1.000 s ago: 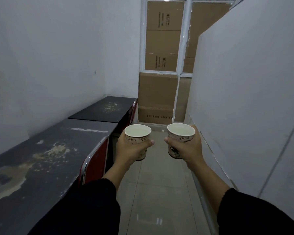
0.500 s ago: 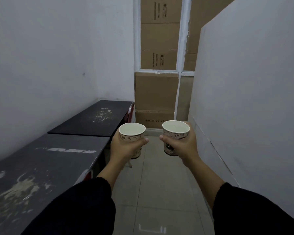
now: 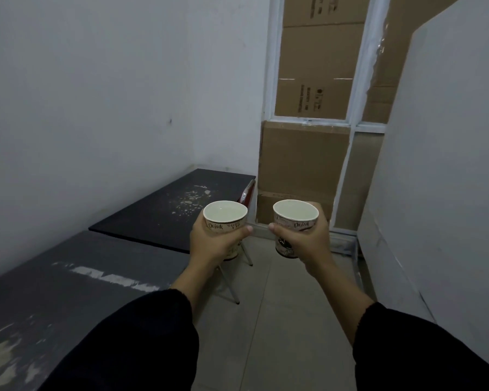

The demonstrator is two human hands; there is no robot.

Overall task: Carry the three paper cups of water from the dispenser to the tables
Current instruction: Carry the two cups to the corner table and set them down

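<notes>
Beside dark tables (image 3: 164, 210), two printed white paper cups (image 3: 225, 218) hold water.

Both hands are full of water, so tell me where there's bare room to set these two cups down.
The far table is bare from the wall to its aisle edge, bar dried specks. The near table is bare too, only stained. The aisle is tight: a chair against the far table, cardboard boxes ahead.

The lower wall of the left cup (image 3: 225, 218) is covered by the left hand (image 3: 212, 242), and its print is only partly readable. The near bench (image 3: 68, 300) is cut off by the left and bottom edges. The red chair (image 3: 246, 194) is largely hidden behind the far bench (image 3: 167, 210). Lettering on the cardboard boxes (image 3: 311, 97) is too small to be read.
</notes>
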